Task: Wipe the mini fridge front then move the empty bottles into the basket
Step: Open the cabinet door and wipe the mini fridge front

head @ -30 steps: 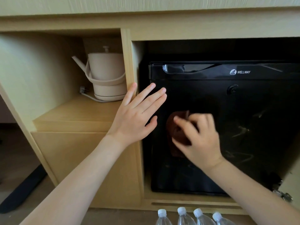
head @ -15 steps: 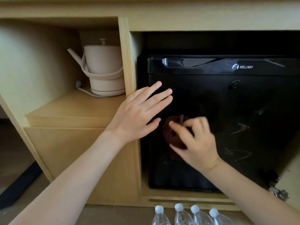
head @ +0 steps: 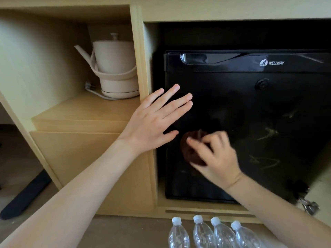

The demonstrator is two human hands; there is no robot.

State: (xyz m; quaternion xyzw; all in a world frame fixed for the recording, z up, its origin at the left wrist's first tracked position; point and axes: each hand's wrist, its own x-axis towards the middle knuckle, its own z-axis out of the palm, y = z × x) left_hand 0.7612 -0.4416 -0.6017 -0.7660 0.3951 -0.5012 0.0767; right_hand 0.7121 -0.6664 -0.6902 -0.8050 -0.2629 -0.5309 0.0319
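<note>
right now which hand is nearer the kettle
Left. The left hand is spread flat at the fridge's left edge, just right of the kettle's shelf. The right hand holds the cloth lower and further right.

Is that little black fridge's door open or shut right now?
Shut. The mini fridge door sits flush in its cabinet niche, no interior showing, while the right hand presses a dark cloth against its front.

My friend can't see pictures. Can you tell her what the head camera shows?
A person's right hand presses a dark cloth on a black mini fridge, left hand flat at its edge. Four capped clear bottles stand below; a beige kettle sits left.
</note>
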